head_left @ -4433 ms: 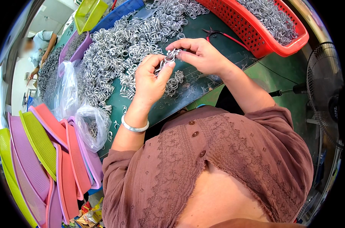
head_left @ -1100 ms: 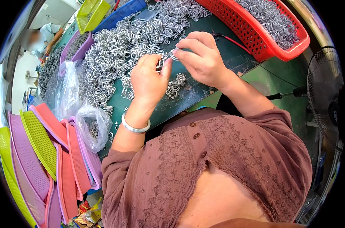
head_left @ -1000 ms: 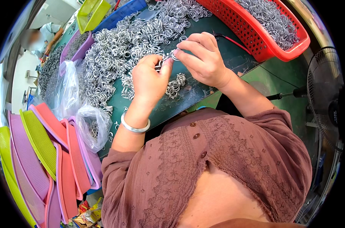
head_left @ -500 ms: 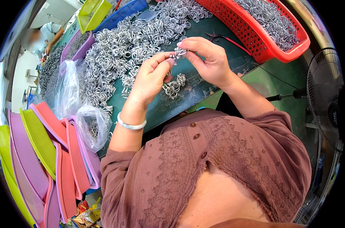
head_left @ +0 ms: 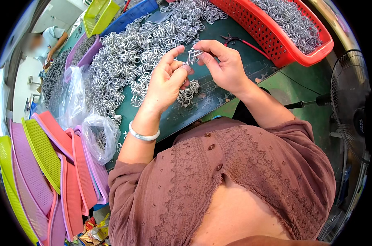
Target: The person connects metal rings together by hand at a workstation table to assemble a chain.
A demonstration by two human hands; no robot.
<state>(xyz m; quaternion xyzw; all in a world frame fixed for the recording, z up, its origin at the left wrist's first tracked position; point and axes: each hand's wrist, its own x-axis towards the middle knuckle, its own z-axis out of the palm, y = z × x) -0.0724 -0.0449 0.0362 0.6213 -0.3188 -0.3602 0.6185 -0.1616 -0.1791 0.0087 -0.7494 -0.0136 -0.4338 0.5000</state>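
Note:
Small silver metal ring-shaped pieces (head_left: 193, 56) hang together between my two hands, above the table. My right hand (head_left: 227, 67) pinches them from the right with thumb and index finger. On the left, my left hand (head_left: 163, 84) has its index finger lifted, while its thumb and bent fingers close on the lower left end of the same pieces. How the pieces join is too small to make out. Just below my fingers, a little cluster of similar rings (head_left: 189, 94) lies on the green table (head_left: 169, 119). A large heap of loose rings (head_left: 128, 49) spreads beyond my left hand.
A red basket (head_left: 272, 45) full of rings stands at the far right, with red-handled pliers (head_left: 249, 45) beside it. Plastic bags (head_left: 100, 139) and stacked coloured baskets (head_left: 50, 151) are on the left. A fan (head_left: 350, 102) stands right; another person (head_left: 50, 41) sits far left.
My left index finger has lifted off the metal pieces and straightened. The pieces have turned slightly in my right fingers, and both hands stay in nearly the same place.

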